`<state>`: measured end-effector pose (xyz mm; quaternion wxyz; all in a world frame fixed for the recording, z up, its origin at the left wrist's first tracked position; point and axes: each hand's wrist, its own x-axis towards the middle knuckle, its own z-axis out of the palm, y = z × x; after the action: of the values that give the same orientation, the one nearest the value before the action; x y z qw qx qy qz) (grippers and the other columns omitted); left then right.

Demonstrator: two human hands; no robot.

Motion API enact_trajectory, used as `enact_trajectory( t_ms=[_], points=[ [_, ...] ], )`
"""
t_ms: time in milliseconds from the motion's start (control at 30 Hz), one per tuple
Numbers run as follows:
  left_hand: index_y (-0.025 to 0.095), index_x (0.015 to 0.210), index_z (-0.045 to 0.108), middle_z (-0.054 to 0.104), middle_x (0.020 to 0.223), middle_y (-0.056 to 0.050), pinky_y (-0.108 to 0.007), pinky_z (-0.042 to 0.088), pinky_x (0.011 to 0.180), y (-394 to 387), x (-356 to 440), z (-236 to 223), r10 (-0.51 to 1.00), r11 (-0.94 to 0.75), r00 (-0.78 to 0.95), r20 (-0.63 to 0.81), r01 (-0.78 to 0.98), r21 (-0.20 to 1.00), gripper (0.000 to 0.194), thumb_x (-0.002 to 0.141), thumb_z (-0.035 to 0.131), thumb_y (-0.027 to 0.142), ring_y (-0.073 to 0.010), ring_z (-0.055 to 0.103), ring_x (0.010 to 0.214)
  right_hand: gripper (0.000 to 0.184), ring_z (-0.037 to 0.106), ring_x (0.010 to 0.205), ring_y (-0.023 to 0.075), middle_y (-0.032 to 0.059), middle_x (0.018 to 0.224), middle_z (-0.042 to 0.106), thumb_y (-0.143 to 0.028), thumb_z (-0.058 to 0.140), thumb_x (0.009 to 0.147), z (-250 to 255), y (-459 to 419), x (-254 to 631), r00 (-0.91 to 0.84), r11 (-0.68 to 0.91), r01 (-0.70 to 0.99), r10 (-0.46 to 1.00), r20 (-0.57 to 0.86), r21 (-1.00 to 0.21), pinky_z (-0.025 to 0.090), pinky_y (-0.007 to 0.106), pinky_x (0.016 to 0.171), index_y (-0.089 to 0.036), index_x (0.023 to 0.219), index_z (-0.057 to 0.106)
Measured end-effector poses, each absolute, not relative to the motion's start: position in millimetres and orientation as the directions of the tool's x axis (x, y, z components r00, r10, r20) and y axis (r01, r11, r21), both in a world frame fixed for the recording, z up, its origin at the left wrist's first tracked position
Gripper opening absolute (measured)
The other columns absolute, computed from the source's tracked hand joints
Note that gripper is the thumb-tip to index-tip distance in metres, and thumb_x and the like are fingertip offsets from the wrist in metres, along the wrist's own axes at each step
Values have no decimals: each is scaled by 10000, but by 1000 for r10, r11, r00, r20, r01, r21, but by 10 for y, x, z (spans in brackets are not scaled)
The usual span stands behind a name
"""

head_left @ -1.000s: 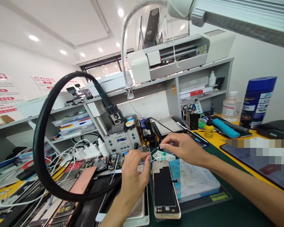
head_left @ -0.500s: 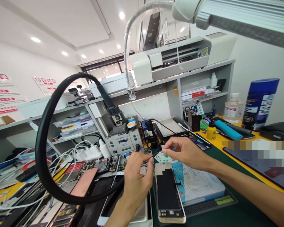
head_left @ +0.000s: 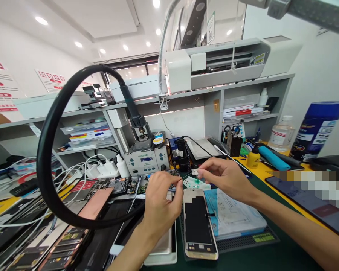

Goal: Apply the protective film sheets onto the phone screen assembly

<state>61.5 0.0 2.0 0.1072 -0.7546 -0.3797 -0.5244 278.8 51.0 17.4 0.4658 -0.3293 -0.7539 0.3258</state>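
Note:
My left hand (head_left: 164,197) is closed in a pinch, with a tiny dark thing at the fingertips that is too small to name. Facing it, my right hand (head_left: 226,177) pinches a small pale piece (head_left: 194,171). Below and between the hands lies a phone screen (head_left: 198,222), its black back facing up and a short dark flex cable sticking out on the right. Just beyond its top edge is a white sheet with green marks (head_left: 197,183). A blue-and-white pad (head_left: 240,214) lies right of the screen, under my right forearm.
A thick black hose (head_left: 43,158) loops at the left from a soldering station (head_left: 145,162). Opened phones and cables crowd the left side. On the right are a yellow bottle (head_left: 253,158), a blue spray can (head_left: 318,130) and a large phone (head_left: 305,199).
The view has shifted slightly. My right hand has lifted a little, with the pale piece at its fingertips. My left hand stays pinched beside the screen, which has not been moved.

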Motion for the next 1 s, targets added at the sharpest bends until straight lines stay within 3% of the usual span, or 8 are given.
enact_trajectory(
  t_ms=[333,433,533,700,833,1000],
  points=[
    [210,965,660,659,839,-37,-366,458,756,35,584,15,452,-680,112,885,685,260,169,877,641,67,-206,589,842,213,674,653,188,54,794,744,-387,699,904,250,484,2812,-332,612,201,777,535,-765,548,293,572,-185,954,746],
    [220,943,690,673,830,-26,-364,452,762,29,584,12,485,-684,82,871,656,319,163,858,668,82,-201,593,834,180,673,699,187,56,870,753,-367,708,910,245,486,2809,-358,619,215,770,528,-756,543,284,578,-208,957,777],
    [238,962,721,688,875,-23,-365,462,805,30,572,13,563,-669,7,826,590,451,165,836,713,130,-201,609,865,173,672,741,189,54,905,745,-365,699,919,241,494,2809,-368,616,200,768,525,-762,543,267,560,-226,912,802],
    [235,1334,559,655,1135,-76,-388,531,890,91,510,32,768,-537,-220,602,292,792,493,876,720,322,-209,652,992,219,644,604,149,44,887,742,-424,728,887,275,517,2821,-311,566,129,803,509,-814,581,265,517,-222,897,812],
    [152,1217,611,699,1021,-78,-397,565,870,167,444,77,893,-378,-278,355,-29,926,429,878,698,401,-197,695,884,259,623,516,138,38,809,754,-456,778,835,275,545,2812,-217,504,96,852,476,-858,574,276,487,-210,902,820],
    [141,988,700,734,931,-68,-350,585,794,215,429,121,951,-242,-254,177,-251,937,280,813,749,354,-174,691,802,333,636,481,147,44,763,747,-491,797,806,229,606,2803,-113,404,42,911,397,-914,553,279,447,-192,952,824]
  ],
)
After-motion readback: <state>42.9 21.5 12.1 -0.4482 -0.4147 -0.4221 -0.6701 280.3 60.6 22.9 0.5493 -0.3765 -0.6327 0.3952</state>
